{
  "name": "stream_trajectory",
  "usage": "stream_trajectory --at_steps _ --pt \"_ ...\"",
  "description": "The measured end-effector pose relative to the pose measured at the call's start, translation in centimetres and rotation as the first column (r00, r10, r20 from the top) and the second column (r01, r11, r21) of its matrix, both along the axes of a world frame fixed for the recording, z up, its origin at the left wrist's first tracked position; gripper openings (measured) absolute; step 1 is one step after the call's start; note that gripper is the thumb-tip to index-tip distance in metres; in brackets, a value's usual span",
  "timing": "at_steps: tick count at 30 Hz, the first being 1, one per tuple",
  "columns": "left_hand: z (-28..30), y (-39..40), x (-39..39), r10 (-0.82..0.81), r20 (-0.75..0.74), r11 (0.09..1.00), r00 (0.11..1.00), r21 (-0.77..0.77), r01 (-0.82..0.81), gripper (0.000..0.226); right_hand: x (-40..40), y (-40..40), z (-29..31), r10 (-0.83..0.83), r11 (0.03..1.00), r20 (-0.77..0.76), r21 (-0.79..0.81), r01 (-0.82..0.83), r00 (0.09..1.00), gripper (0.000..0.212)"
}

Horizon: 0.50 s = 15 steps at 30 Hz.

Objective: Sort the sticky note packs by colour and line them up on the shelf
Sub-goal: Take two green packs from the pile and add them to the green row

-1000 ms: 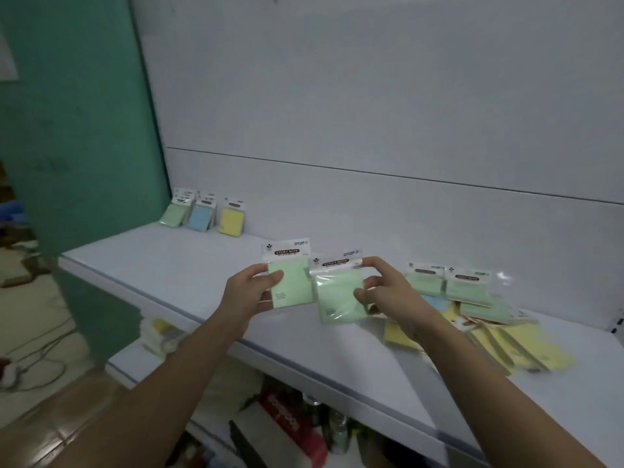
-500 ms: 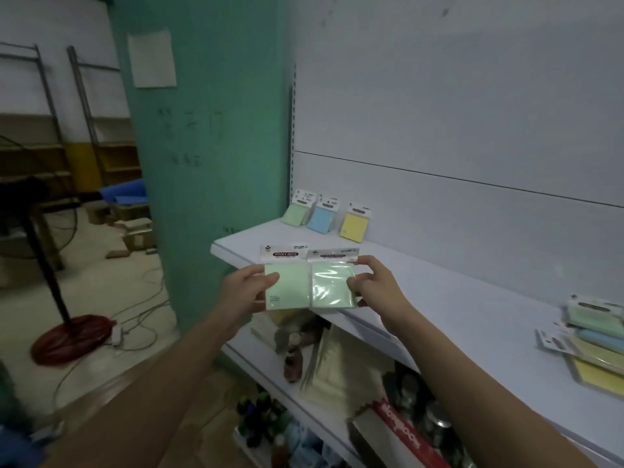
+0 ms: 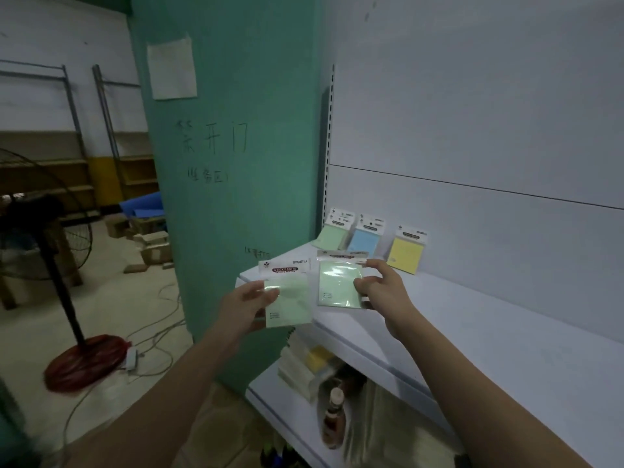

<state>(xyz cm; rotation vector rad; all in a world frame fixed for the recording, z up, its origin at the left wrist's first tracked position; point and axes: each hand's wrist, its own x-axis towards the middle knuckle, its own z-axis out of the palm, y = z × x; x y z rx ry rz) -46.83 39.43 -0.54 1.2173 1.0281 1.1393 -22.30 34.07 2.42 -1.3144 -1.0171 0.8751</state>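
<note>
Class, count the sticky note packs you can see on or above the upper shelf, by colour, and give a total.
Green: at least 3, one in the left hand, one in the right hand, one or more leaning at the back wall
Blue: at least 1
Yellow: 1
Total: at least 5

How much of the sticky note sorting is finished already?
A start is made: green packs, blue packs and a yellow pack already lean against the shelf's back wall. Right now the left hand holds one green pack and the right hand another; both still need placing. What else remains is out of view.
</note>
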Motion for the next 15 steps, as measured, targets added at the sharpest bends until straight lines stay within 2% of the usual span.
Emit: stream_trajectory --at_steps 5,11,15 --pt "-0.1 7.0 1.1 -0.027 -0.034 0.999 0.999 -0.029 0.026 0.013 0.9 7.6 -0.8 -0.029 1.0 -0.105 -0.01 0.028 0.994 0.029" --pt "1.3 15.0 3.4 -0.062 -0.072 0.998 0.995 -0.026 0.061 0.026 3.4 13.4 -1.3 -0.084 0.996 -0.098 -0.005 0.084 0.992 0.03" --pt "1.0 18.6 5.5 -0.129 -0.09 0.991 0.988 -0.053 0.124 0.023 5.4 15.8 -2.2 -0.165 0.986 -0.094 -0.008 0.165 0.982 0.026"
